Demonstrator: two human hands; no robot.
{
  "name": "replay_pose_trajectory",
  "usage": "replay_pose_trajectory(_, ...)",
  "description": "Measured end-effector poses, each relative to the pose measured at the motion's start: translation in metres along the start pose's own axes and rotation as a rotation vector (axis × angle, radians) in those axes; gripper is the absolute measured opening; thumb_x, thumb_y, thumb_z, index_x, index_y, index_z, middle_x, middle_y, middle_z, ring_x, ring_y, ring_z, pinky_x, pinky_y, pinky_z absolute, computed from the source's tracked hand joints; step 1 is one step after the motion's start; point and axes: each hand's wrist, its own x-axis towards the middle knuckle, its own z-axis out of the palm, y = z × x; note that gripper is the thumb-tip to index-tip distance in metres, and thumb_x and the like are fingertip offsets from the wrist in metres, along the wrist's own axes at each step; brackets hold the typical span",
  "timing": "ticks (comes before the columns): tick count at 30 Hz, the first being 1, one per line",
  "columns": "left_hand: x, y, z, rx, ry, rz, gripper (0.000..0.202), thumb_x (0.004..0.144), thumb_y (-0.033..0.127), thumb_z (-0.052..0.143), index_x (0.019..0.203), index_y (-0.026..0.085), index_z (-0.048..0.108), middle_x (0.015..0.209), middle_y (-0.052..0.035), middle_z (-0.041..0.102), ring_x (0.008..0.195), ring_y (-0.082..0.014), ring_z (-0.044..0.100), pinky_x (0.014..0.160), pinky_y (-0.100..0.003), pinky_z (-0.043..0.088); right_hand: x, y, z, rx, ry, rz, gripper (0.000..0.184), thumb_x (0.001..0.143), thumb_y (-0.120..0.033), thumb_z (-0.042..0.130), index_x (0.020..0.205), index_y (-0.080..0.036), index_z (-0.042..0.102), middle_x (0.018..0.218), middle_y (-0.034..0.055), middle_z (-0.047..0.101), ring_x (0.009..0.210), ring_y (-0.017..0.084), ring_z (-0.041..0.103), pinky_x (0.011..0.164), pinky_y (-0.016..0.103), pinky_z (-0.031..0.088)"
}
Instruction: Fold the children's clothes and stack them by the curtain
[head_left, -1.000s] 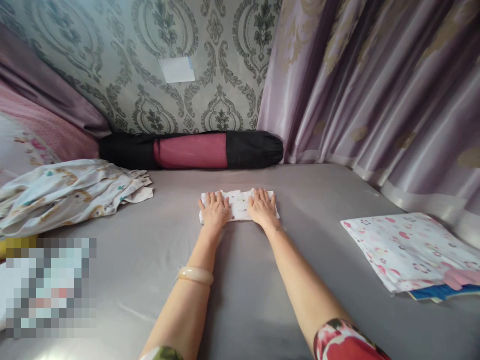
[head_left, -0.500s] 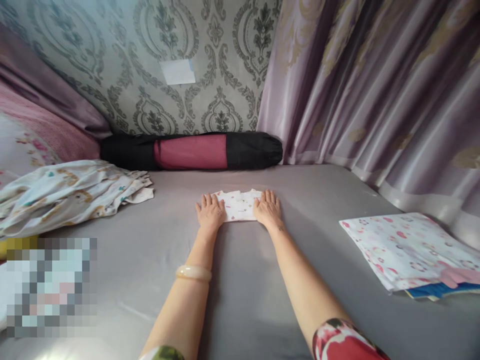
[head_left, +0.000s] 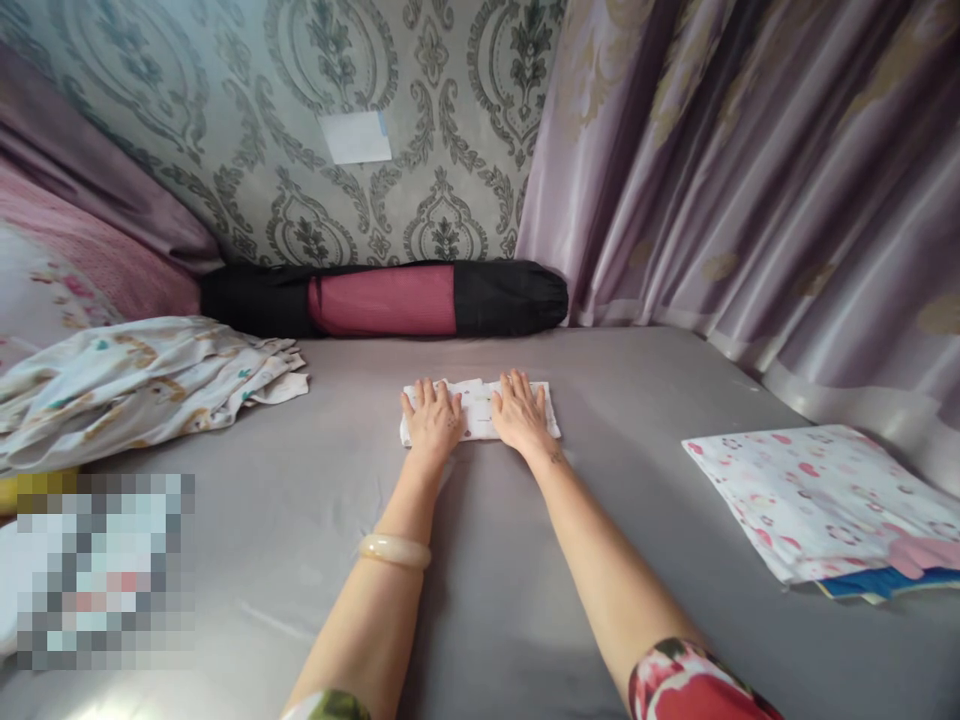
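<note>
A small folded white garment [head_left: 478, 412] with tiny coloured prints lies flat on the grey sheet [head_left: 480, 560] in the middle of the head view. My left hand [head_left: 433, 415] rests palm down on its left part, fingers spread. On the right part lies my right hand [head_left: 520, 412], also flat with fingers apart. The garment's two ends stick out past the outer sides of my hands, and its middle shows between them. Neither hand grips the cloth.
A crumpled patterned cloth [head_left: 150, 385] lies to the left, above a blurred-out patch [head_left: 112, 570]. At right is a stack of folded printed cloth [head_left: 817, 500]. A long black and red bag [head_left: 382, 300] lies along the wall, beside purple curtains [head_left: 675, 180].
Both hands have moved inward over the garment, toward each other. Its outer ends, covered before, now show. The other things lie as they did.
</note>
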Motion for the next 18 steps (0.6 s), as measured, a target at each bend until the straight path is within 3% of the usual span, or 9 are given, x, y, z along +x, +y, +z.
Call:
replay_pose_trajectory(8,-0.004,0.010,0.004,-0.055,0.016,0.129,0.055,0.100,0.038,0.020,0.143,0.014,0.042,0.154,-0.0141,0.036,0.145,-0.0290,0.024,0.117,-0.056,0.015,-0.006,-0.008,0.010,0.025,-0.014,-0.106,0.054,0.101,-0.035,0.020,0.151,-0.016,0.030,0.160,0.0098,0.021,0.147,0.024,0.013,0.117,0.050,0.009)
replay_pose_trajectory(14,-0.005,0.009,0.011,-0.063,-0.130,0.194,0.049,0.100,0.036,0.023,0.142,0.022,0.044,0.153,-0.0102,0.037,0.144,-0.0268,0.028,0.114,-0.054,0.024,-0.006,-0.008,0.019,-0.008,-0.032,-0.168,0.051,0.100,-0.032,0.025,0.148,-0.019,0.037,0.156,0.0076,0.033,0.145,0.025,0.020,0.117,0.049,0.012)
replay_pose_trajectory(18,-0.003,0.006,0.011,-0.059,-0.064,0.202,0.048,0.100,0.037,0.025,0.140,0.022,0.046,0.152,-0.0101,0.040,0.143,-0.0266,0.030,0.115,-0.053,0.023,-0.002,-0.003,0.016,-0.003,-0.034,-0.158,0.051,0.101,-0.033,0.023,0.148,-0.019,0.038,0.155,0.0073,0.034,0.145,0.025,0.021,0.117,0.051,0.013)
